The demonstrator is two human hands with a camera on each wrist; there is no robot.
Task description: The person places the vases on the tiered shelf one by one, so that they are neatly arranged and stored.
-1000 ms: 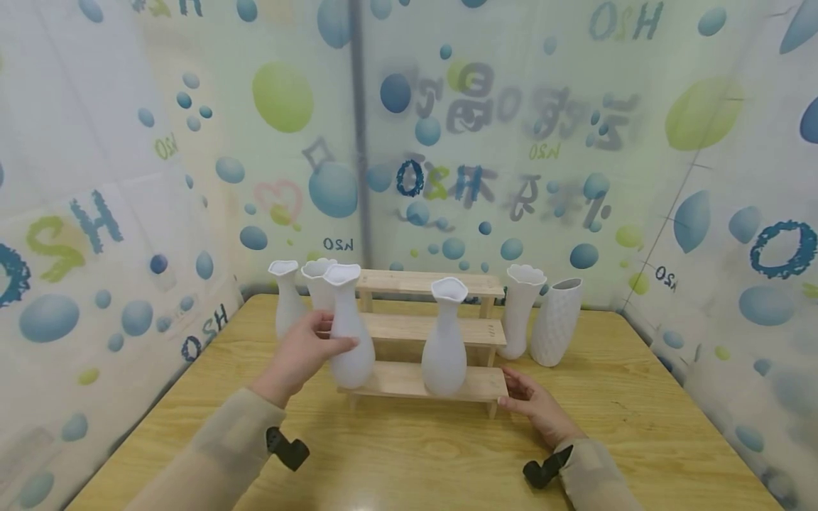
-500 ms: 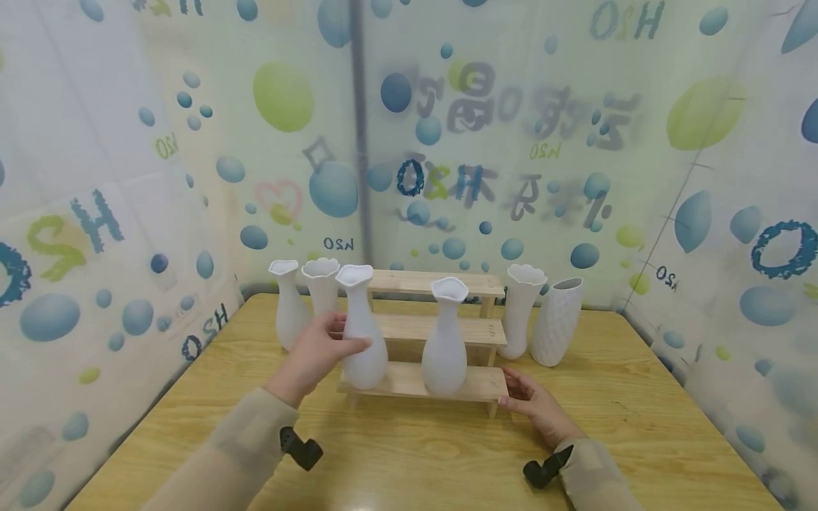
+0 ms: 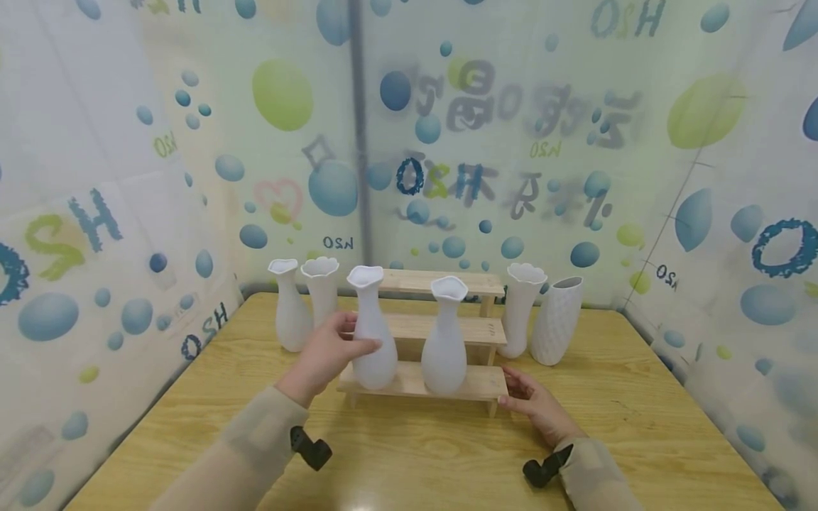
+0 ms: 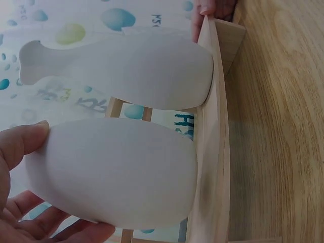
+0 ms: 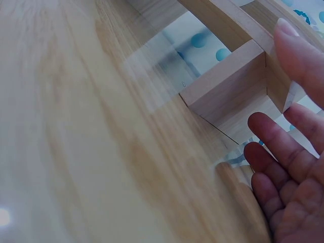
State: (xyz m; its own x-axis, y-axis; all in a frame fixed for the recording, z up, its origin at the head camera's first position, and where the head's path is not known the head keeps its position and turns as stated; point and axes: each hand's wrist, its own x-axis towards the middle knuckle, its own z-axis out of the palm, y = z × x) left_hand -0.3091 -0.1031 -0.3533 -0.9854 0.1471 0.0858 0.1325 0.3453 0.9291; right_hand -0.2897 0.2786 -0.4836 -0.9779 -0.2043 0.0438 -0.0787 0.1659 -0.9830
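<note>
My left hand [image 3: 329, 355] grips a white vase [image 3: 375, 348] with a flared wavy mouth, thumb in front and fingers around its far side. The vase stands upright at the lowest tier of a three-tier wooden stand [image 3: 482, 380]; in the left wrist view its base is right at the board. A matching white vase [image 3: 444, 348] stands to its right on the same tier, a small gap between them. My right hand [image 3: 540, 408] holds the right end of that tier, thumb at the front corner and fingers behind. The right wrist view shows its index fingertip [image 5: 292, 112] at the board's corner.
Behind the left hand stand a wavy-mouthed vase [image 3: 292, 319] and a scalloped-rim vase [image 3: 322, 287]. Right of the stand are another scalloped vase [image 3: 520, 312] and a textured vase [image 3: 556, 326] with a slanted mouth. All rest on a wooden table [image 3: 409, 461], enclosed by printed curtains [image 3: 281, 170].
My left hand has moved the gripped vase rightward along the lowest tier, closer to the other vase there. The right hand and the stand have stayed in place.
</note>
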